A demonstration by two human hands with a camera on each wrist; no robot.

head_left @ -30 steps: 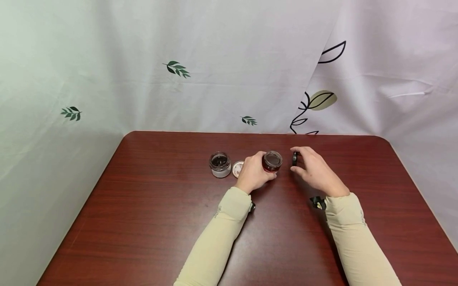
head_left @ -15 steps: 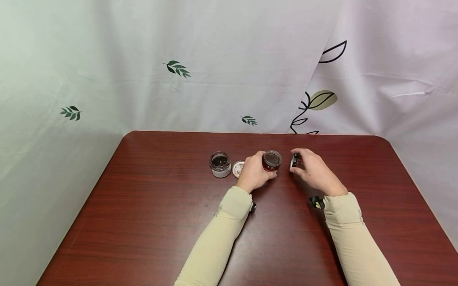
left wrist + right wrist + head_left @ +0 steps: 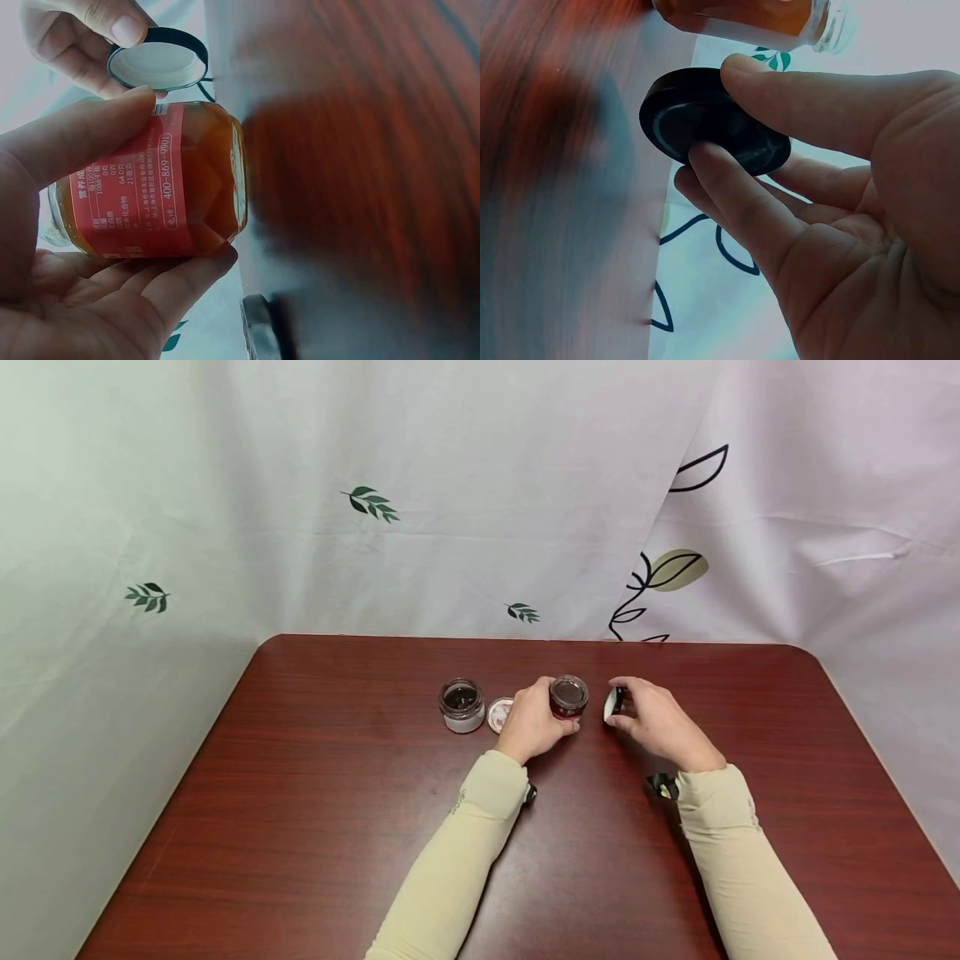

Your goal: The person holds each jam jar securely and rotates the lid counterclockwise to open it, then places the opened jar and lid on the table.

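My left hand (image 3: 531, 720) grips a glass jar (image 3: 568, 695) with a red label and amber contents, its mouth uncovered. In the left wrist view the thumb and fingers wrap the label of that jar (image 3: 127, 187), whose base is at or just above the table. To its right, my right hand (image 3: 660, 720) pinches a black lid (image 3: 613, 703) by its edge, apart from the jar. The lid is tilted on its side; its white inside shows in the left wrist view, and its black top (image 3: 697, 124) in the right wrist view.
A second open jar (image 3: 462, 707) with dark contents stands left of my left hand. Between them a lid (image 3: 499, 715) lies on the table, pale side up and partly hidden by the hand. A patterned cloth (image 3: 450, 527) hangs behind the brown table (image 3: 300, 793).
The lid in my right hand has turned, so more of its white inside now faces the jar. The right hand has shifted slightly left and down. The left hand and jar have barely moved.
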